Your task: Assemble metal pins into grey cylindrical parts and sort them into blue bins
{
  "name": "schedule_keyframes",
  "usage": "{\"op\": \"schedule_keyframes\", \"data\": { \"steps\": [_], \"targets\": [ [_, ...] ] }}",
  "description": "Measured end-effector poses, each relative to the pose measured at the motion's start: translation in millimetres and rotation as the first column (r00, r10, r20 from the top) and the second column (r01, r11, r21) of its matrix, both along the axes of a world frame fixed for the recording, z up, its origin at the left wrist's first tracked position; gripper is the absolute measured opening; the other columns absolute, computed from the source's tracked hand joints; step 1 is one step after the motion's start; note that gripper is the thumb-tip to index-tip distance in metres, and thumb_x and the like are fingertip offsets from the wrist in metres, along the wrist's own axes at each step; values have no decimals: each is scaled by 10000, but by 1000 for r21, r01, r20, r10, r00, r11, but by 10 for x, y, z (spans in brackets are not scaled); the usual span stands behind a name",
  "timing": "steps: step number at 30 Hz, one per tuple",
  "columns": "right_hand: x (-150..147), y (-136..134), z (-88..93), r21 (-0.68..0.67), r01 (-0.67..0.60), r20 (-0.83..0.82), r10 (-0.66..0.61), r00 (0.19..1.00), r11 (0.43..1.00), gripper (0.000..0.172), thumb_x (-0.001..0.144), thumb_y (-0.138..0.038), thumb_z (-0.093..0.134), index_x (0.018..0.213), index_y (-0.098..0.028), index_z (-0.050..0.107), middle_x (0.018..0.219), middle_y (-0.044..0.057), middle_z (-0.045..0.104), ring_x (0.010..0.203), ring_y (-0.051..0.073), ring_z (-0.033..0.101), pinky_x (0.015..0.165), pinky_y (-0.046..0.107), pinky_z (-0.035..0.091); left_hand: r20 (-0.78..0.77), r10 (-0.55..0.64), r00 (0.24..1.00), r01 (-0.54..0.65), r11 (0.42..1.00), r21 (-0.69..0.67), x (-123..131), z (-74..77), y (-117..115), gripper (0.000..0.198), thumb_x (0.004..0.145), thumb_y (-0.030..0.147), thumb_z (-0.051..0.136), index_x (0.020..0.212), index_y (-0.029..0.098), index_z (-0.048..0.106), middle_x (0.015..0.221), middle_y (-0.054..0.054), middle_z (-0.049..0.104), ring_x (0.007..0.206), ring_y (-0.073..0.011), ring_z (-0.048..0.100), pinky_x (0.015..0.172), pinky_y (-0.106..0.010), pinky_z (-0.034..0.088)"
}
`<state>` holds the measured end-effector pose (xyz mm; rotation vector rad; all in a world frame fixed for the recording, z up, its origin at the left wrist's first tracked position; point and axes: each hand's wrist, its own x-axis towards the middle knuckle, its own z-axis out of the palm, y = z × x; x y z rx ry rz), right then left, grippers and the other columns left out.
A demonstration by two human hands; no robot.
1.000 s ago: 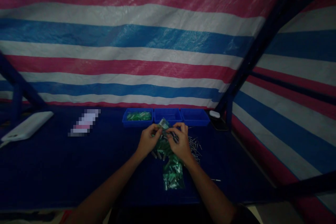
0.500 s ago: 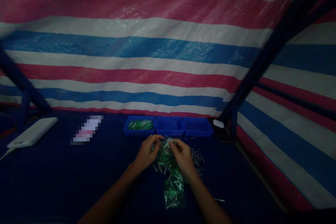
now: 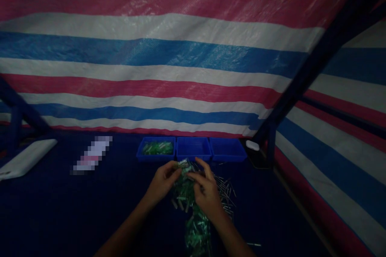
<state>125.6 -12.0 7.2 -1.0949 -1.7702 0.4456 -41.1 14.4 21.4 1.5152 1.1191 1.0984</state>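
My left hand (image 3: 164, 180) pinches the edge of a small clear plastic bag (image 3: 185, 164) between thumb and fingers. Close by on the right, my right hand (image 3: 206, 188) has its fingers apart, with the index finger stretched out past the bag. Whether its fingertips touch the plastic is hard to see. Under both hands lies a heap of small green and clear pieces (image 3: 183, 192). A clear bag of green pieces (image 3: 197, 235) lies nearer to me, partly behind my right forearm. Thin metallic rods (image 3: 226, 192) are scattered to the right of my right hand.
Three blue trays stand in a row at the back; the left tray (image 3: 139, 153) holds green pieces. A white device (image 3: 28, 158) and a blurred-out flat item (image 3: 92, 154) lie at left. A white case (image 3: 252, 145) rests on a dark slab at right. Striped sheeting (image 3: 150, 52) hangs behind.
My right hand has let go of the small bag, its fingers spreading apart and its index finger extending. My left hand still grips the bag. The view has shifted slightly.
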Motion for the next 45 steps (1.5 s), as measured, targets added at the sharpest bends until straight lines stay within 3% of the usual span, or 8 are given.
{"op": "schedule_keyframes", "data": {
  "steps": [2,6,11,20,25,32,35,45],
  "targets": [
    [10,7,-16,-47,42,12,-42,999,998,455,673,-8,397,977,-229,653,1307,83,397,1136,210,466,871,357,462,-214,234,949,-177,951,254,-174,55,99,225,789,366,521,871,179,614,771,-25,627,693,-153,560,629,-262,434],
    [48,34,-20,-55,109,1,-109,994,993,367,706,-46,424,939,-218,650,1198,89,457,1102,209,480,874,349,453,-438,706,556,-300,662,687,-648,156,342,254,819,308,461,962,196,638,785,-62,601,773,-202,524,755,-344,421],
    [80,57,53,-87,138,19,-136,990,987,232,789,-137,445,885,-198,647,1027,84,527,991,186,511,836,318,440,-708,612,353,-185,787,588,-955,1,423,285,824,323,441,996,234,650,941,-88,606,959,-270,466,750,-396,415],
    [241,-117,255,-80,57,214,-39,976,995,230,846,-183,412,935,-200,624,837,43,616,834,176,533,776,321,403,-674,645,361,-237,762,602,-668,-210,290,352,840,399,429,1097,215,585,1202,-126,481,1149,-328,328,859,-498,335],
    [246,-807,164,-68,370,229,-347,910,926,184,851,-276,439,931,-217,594,878,55,609,852,204,524,776,359,394,-552,694,462,-206,689,695,-559,-96,178,325,825,342,468,1108,215,567,1223,-117,449,1175,-311,315,921,-483,300],
    [71,-1266,-268,-131,492,356,-423,833,860,406,744,-427,592,1085,-219,520,867,66,607,806,242,539,698,372,412,-594,229,772,290,704,648,88,-121,-305,204,812,195,476,960,229,612,1064,-54,571,1131,-242,391,943,-425,320],
    [59,-1211,-321,-168,477,340,-404,849,862,394,746,-380,594,1096,-215,518,895,66,602,848,249,538,721,380,411,-679,73,731,449,697,559,238,-196,-382,237,831,223,463,1036,224,581,1068,-58,590,1112,-238,422,921,-425,326],
    [223,-1169,-191,-238,237,23,-238,971,942,185,820,-245,470,954,-200,589,751,21,582,706,150,551,651,265,447,-738,4,675,424,817,392,-91,-266,-39,350,846,378,446,1148,217,519,1148,-69,553,1038,-206,489,890,-384,388]
  ]
}}
